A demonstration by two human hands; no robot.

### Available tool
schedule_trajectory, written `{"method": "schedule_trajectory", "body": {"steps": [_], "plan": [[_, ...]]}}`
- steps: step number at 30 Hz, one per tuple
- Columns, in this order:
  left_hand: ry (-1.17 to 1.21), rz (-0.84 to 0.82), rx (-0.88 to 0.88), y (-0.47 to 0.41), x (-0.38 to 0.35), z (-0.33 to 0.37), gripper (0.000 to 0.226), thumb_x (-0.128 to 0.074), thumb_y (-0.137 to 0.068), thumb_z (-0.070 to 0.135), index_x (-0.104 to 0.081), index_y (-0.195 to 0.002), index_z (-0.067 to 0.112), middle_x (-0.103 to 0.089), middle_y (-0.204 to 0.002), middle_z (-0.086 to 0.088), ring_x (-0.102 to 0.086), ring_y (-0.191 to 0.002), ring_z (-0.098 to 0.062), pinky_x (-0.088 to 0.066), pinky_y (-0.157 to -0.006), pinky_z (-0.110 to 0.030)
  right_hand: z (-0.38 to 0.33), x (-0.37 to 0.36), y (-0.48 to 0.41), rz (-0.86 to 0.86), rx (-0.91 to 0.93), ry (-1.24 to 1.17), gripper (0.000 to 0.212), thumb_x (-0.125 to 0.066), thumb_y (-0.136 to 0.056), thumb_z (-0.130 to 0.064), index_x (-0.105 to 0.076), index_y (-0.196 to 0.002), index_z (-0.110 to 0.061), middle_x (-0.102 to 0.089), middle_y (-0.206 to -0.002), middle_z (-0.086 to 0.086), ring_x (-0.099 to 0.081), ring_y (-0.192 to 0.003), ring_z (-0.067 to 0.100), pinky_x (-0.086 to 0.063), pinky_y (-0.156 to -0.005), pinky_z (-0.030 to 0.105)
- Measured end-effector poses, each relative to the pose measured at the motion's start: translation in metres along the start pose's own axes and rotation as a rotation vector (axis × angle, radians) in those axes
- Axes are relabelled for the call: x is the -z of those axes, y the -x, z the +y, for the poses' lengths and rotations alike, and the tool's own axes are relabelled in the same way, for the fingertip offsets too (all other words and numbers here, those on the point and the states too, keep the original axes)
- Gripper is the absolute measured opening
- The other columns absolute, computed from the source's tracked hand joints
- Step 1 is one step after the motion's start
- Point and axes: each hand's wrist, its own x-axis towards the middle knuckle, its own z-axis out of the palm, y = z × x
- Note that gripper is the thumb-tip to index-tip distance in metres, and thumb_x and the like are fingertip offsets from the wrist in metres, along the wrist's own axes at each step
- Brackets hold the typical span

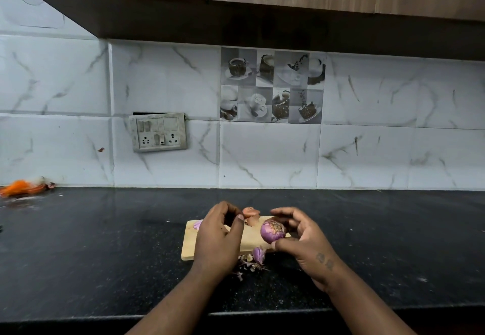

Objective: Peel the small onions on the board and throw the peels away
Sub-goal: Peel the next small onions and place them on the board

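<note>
My right hand (pixel 301 240) holds a small purple onion (pixel 272 232) between thumb and curled fingers, just above the wooden cutting board (pixel 249 240). My left hand (pixel 219 240) pinches a dry orange-brown piece of peel (pixel 251 215) at its fingertips, close to the left of the onion. A peeled purple onion (pixel 198 225) lies at the board's far left corner, partly behind my left hand. Another purple onion piece (pixel 258 254) sits at the board's near edge, beside a small heap of loose peels (pixel 249 264) on the counter.
The board lies on a black speckled counter (pixel 105 243) against a white marble-tile wall. An orange scrap pile (pixel 23 187) sits at the far left by the wall. A switch and socket plate (pixel 158 132) is on the wall. Wooden cabinets hang overhead.
</note>
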Motion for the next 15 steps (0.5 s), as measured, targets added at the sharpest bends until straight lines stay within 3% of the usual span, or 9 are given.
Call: {"method": "schedule_trajectory", "body": {"steps": [5,8,11,15], "plan": [[-0.086,-0.182,0.023,0.0058,-0.0007,0.0046,0.011,-0.062,-0.079,0.028,-0.057,-0.069,0.025,-0.065,-0.072,0.01,-0.06,-0.069,-0.007,-0.05,-0.063,-0.036,0.0042,0.0017,-0.0031,0.083,0.062,0.03,0.048,-0.074,-0.062,-0.003,-0.076,-0.105,-0.024,-0.077,-0.106,0.003,-0.072,-0.099,0.02,-0.06,-0.081,0.032],[-0.239,-0.266,0.006,0.0074,-0.0015,0.0059,0.018,-0.057,-0.071,0.041,-0.059,-0.067,0.024,-0.064,-0.073,0.011,-0.059,-0.068,-0.005,-0.051,-0.064,-0.034,0.0019,0.0031,-0.0031,0.087,0.055,-0.009,0.047,-0.073,-0.072,0.004,-0.077,-0.11,-0.024,-0.078,-0.105,0.003,-0.073,-0.098,0.019,-0.06,-0.087,0.035],[-0.346,-0.279,-0.034,0.0067,-0.0047,0.0042,0.027,-0.059,-0.075,0.051,-0.065,-0.067,0.026,-0.061,-0.082,0.012,-0.058,-0.076,-0.003,-0.05,-0.069,-0.032,-0.001,0.0017,-0.0014,0.062,-0.002,-0.078,0.053,-0.063,-0.082,0.016,-0.077,-0.114,-0.024,-0.079,-0.103,0.007,-0.074,-0.094,0.02,-0.061,-0.089,0.04],[-0.362,-0.215,-0.09,0.0067,-0.005,0.002,0.027,-0.068,-0.083,0.053,-0.06,-0.069,0.032,-0.058,-0.082,0.013,-0.056,-0.076,-0.003,-0.046,-0.064,-0.029,-0.002,0.0009,-0.0009,0.071,0.003,-0.101,0.052,-0.068,-0.078,0.009,-0.072,-0.115,-0.026,-0.076,-0.109,0.007,-0.074,-0.094,0.019,-0.061,-0.083,0.034]]}}
